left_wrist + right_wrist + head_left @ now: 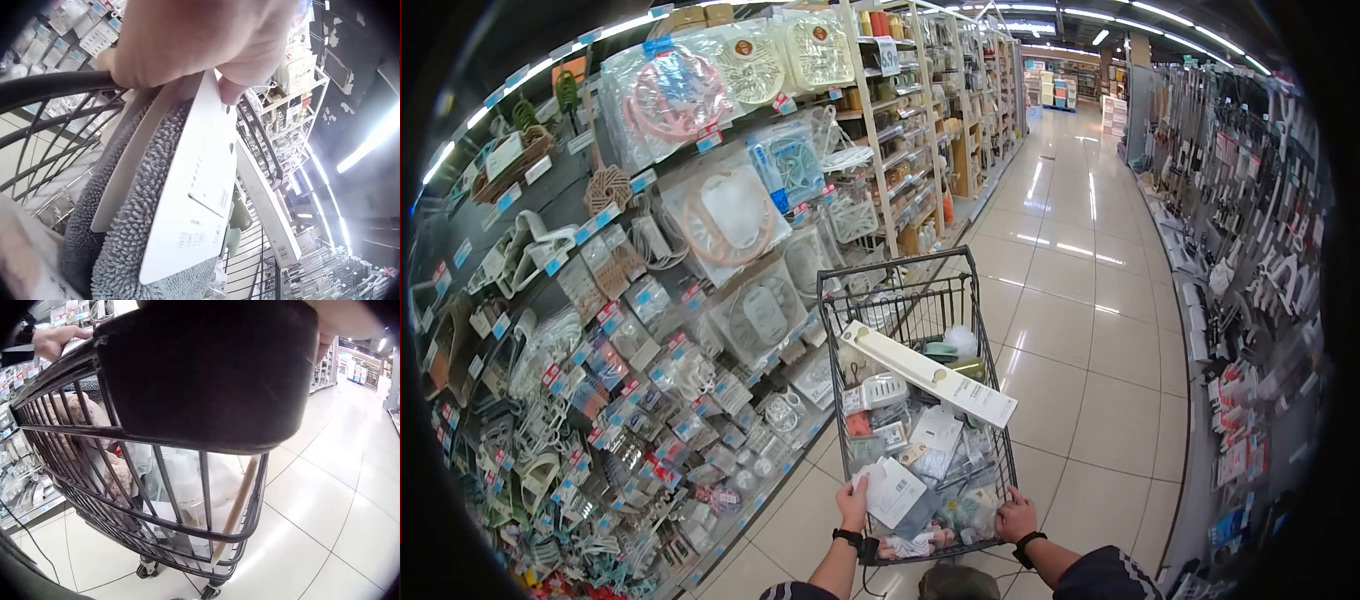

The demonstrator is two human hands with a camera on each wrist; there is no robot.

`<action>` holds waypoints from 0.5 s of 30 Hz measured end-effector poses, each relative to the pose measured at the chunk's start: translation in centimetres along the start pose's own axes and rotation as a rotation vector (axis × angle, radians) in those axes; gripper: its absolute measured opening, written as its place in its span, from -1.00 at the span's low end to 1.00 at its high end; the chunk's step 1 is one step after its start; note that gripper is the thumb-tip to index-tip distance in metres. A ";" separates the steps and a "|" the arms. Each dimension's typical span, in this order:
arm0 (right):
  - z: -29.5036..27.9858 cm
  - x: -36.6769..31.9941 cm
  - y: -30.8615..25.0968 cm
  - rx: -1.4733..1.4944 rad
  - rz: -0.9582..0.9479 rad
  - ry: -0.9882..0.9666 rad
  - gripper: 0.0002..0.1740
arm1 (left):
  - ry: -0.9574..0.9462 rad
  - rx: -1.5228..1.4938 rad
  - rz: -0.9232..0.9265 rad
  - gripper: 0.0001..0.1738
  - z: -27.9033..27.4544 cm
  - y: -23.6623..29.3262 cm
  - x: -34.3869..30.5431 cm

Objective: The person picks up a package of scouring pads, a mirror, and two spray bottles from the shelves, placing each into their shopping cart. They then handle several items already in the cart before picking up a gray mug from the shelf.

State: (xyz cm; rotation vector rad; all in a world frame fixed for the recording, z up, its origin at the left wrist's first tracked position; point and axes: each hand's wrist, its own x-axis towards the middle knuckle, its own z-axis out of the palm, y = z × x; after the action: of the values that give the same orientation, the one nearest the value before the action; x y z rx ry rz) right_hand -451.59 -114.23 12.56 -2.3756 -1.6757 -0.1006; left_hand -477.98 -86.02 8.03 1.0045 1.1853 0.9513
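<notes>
My left hand (pixel 852 506) pinches a white card (pixel 894 492) at the cart's near left corner. In the left wrist view, the fingers of this hand (pixel 200 37) hold the card (pixel 194 187) against grey fluffy fabric (pixel 147 187), beside the cart's dark rim (pixel 56 87). My right hand (pixel 1016 516) is curled on the near right corner of the shopping cart (pixel 834 375); in the right wrist view that hand (pixel 344 319) is mostly hidden behind a black corner piece (pixel 206 375). A long white box (pixel 930 375) lies diagonally over packaged goods in the cart.
Shelves of hanging packaged goods (pixel 730 220) line the left, close beside the cart. Racks of long-handled tools (pixel 1240 190) stand along the right. A tiled aisle floor (pixel 1090 330) runs ahead between them toward stacked bins (pixel 1060 92).
</notes>
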 end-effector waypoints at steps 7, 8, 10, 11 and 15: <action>1.2 8.8 0.4 -0.107 0.243 0.012 -0.74 | -0.095 0.061 -0.012 -0.70 7.9 2.0 9.7; 2.4 10.0 1.1 -0.077 0.293 -0.014 -0.73 | -0.098 0.074 -0.003 -0.70 9.2 2.2 11.1; 3.9 12.0 2.5 -0.046 0.353 -0.042 -0.72 | -0.101 0.105 0.009 -0.70 11.7 2.8 13.7; 4.1 13.2 3.0 -0.045 0.363 -0.045 -0.73 | -0.099 0.123 0.012 -0.71 12.8 3.2 14.8; 5.1 18.4 5.3 -0.056 0.407 -0.071 -0.70 | -0.124 0.111 0.009 -0.72 17.7 3.8 21.1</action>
State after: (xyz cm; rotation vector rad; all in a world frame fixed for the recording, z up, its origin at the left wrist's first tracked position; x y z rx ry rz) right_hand -440.72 -97.84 10.25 -2.7358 -1.1954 0.0082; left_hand -457.91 -66.81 7.57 1.1417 1.1396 0.8254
